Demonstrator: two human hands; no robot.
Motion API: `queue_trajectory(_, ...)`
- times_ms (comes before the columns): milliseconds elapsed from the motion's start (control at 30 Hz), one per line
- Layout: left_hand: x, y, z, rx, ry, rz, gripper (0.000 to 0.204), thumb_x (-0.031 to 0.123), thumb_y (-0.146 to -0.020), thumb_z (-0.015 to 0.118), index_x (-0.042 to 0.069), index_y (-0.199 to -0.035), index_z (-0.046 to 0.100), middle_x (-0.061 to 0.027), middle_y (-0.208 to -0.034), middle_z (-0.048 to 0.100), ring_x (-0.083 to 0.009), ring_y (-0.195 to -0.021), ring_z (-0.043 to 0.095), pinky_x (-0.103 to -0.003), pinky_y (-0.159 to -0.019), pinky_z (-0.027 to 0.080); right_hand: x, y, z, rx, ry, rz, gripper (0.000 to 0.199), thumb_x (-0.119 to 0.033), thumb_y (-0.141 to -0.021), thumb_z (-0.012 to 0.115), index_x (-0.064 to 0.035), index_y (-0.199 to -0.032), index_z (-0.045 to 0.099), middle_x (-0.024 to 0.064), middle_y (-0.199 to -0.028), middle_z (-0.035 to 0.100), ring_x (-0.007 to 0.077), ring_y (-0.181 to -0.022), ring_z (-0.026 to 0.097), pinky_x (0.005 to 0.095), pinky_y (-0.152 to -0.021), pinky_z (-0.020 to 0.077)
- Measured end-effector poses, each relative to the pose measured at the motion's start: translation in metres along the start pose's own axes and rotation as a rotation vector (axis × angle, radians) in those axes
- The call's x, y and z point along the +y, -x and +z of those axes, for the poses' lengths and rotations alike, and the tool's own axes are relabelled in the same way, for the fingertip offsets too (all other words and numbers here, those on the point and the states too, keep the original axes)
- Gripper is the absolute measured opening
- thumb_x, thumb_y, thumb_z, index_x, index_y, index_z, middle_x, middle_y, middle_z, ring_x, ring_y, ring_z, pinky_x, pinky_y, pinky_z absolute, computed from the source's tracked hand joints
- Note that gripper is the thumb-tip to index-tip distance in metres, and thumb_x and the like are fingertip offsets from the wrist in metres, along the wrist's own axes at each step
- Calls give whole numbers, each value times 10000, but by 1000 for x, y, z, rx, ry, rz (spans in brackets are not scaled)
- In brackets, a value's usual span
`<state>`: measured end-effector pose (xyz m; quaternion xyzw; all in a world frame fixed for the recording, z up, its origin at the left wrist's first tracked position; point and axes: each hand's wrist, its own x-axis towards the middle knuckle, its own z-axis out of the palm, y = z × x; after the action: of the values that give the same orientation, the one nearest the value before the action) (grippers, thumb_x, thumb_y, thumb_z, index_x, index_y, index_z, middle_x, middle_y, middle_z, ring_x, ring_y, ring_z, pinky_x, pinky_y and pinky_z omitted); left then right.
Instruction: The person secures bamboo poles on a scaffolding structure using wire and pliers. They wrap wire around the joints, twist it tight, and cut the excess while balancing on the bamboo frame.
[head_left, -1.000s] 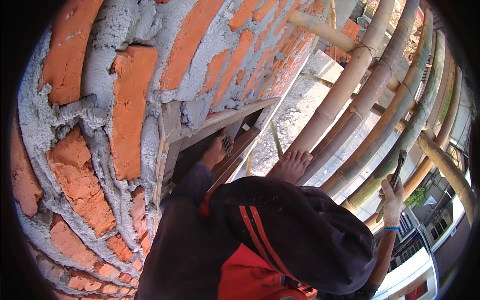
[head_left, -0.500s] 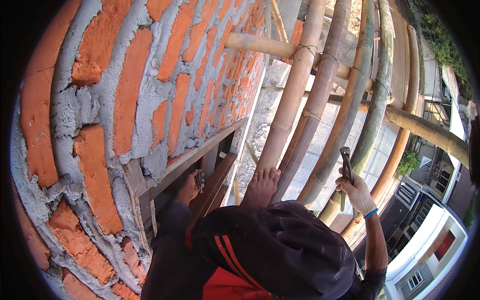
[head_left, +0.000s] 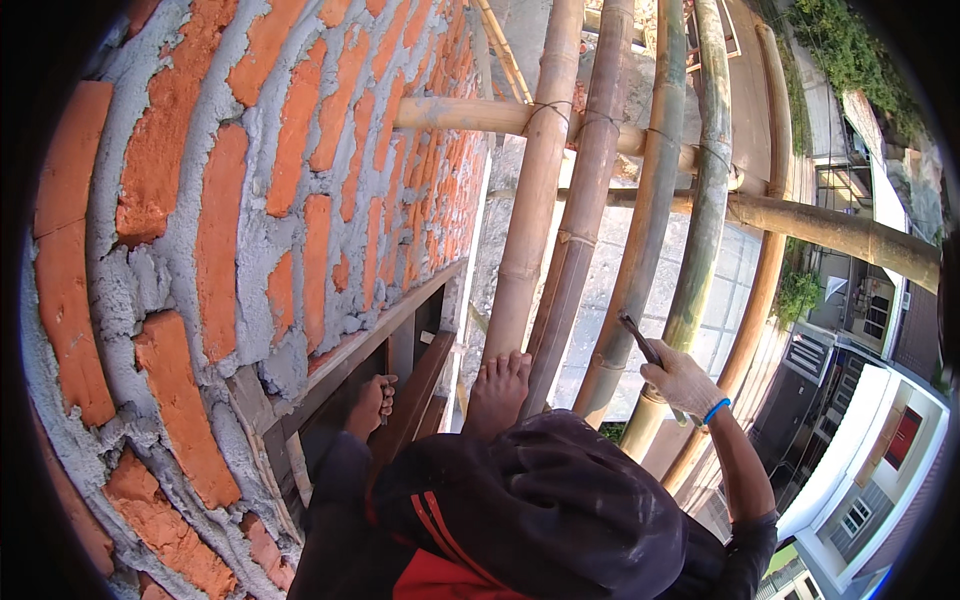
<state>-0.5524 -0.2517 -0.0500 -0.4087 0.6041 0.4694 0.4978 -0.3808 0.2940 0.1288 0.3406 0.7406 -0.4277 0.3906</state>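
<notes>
My bare left hand (head_left: 371, 405) is closed beside the wooden frame (head_left: 432, 365) of the opening low in the brick wall. Its fingers curl round thin nails (head_left: 384, 419), mostly hidden now. My right hand (head_left: 683, 381), in a pale knit glove with a blue band at the wrist, grips a pair of dark metal pincers (head_left: 644, 341). The jaws tilt up and left, over the bamboo poles, and the handle ends show below the glove. A bare foot (head_left: 497, 392) rests on the leftmost bamboo pole (head_left: 527, 230).
A brick wall (head_left: 215, 245) with rough grey mortar fills the left side. Several lengthwise bamboo poles are tied to a crosswise pole (head_left: 830, 232). Gaps between them show paving far below. Neighbouring houses (head_left: 870, 480) and trees (head_left: 865, 60) lie to the right.
My right hand has moved left and tipped the pincers from upright to slanting left. My left hand has sunk slightly and turned, hiding more of the nails. The view has shifted.
</notes>
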Motion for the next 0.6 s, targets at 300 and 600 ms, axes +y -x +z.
queue_trajectory(300,-14,-30,-6,168,-27,142,220,278,-1009,547,108,-1121,631,11,-800,568,-114,-625,551,-294,-528,468,4,1,10,44,-37,-37,238,-188,-937,562,-23,-1107,540,47,-766,486,160,-710,504,355,-683,463)
queue_trajectory(600,-3,-70,-21,144,221,143,108,225,-980,617,127,-1014,591,-22,-820,591,-176,-727,627,-361,-673,546,13,2,21,27,-90,-3,429,-210,-929,545,-9,-1307,540,98,-763,566,195,-715,581,373,-694,490)
